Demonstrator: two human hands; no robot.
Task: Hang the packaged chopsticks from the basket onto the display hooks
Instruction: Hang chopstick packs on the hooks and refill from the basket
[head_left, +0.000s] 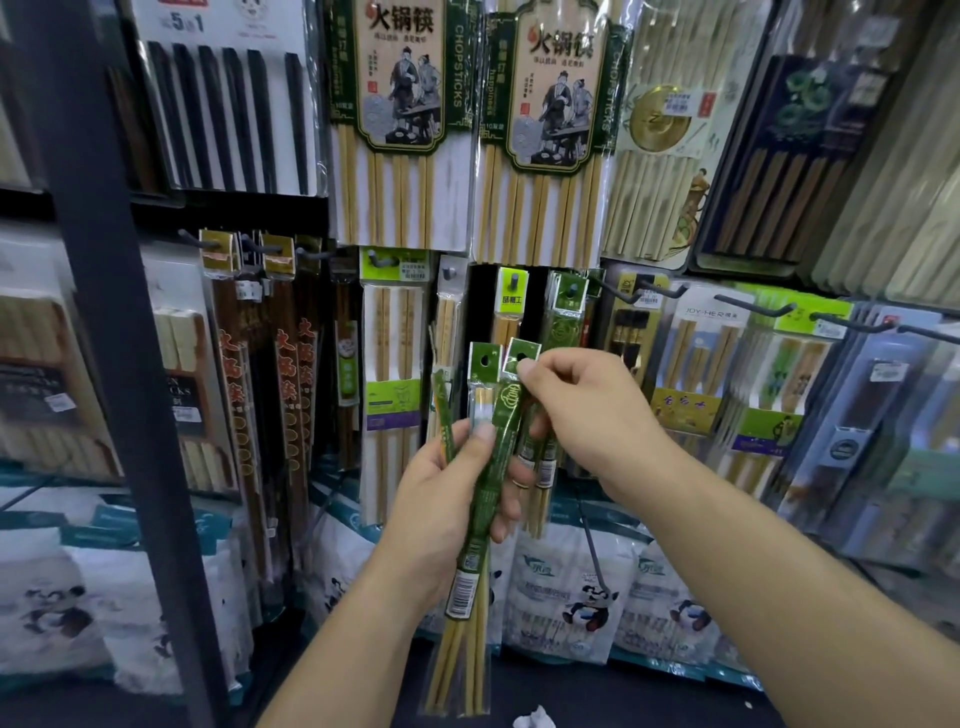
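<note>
My left hand (457, 483) grips a bundle of narrow green-labelled chopstick packs (470, 561), held upright in front of the display. Their header tabs with punched holes stick up above my fingers. My right hand (582, 410) pinches the tab of one pack (521, 358) at the top of the bundle. Just behind and above, a display hook (570, 289) carries matching green packs. The basket is out of sight.
Hooks with other chopstick packs fill the wall: large bamboo sets (400, 124) above, dark red packs (260, 374) at left, boxed sets (691, 374) at right. A dark steel upright (119, 364) stands at left. Panda-printed bags (566, 597) line the bottom shelf.
</note>
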